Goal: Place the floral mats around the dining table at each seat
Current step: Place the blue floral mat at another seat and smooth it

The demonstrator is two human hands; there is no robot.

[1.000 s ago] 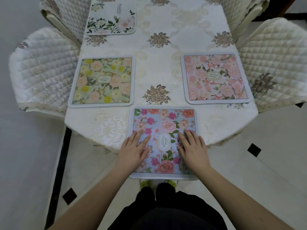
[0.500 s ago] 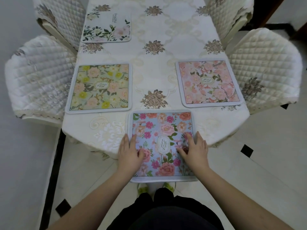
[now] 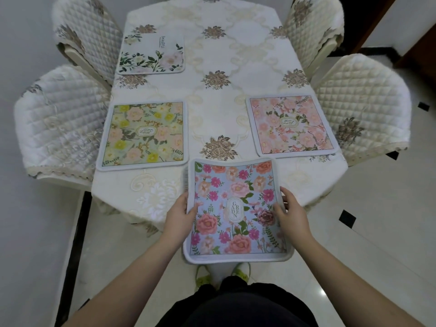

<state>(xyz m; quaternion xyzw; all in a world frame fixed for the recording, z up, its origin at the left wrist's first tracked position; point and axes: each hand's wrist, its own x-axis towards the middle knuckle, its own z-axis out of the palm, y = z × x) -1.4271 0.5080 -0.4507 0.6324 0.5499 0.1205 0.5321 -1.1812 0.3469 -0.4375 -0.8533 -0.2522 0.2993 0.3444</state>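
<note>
on blue mat: "garden"

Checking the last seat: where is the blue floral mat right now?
In the head view the blue floral mat is at the table's near end, overhanging its edge, gripped by the left hand and right hand.

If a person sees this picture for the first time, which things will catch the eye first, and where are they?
The eye goes first to the blue floral mat at the near end of the table, gripped at its side edges by the left hand and the right hand, its near part hanging past the table edge. Next come the yellow-green mat on the left side and the pink mat on the right, lying flat on the cream tablecloth.
</note>
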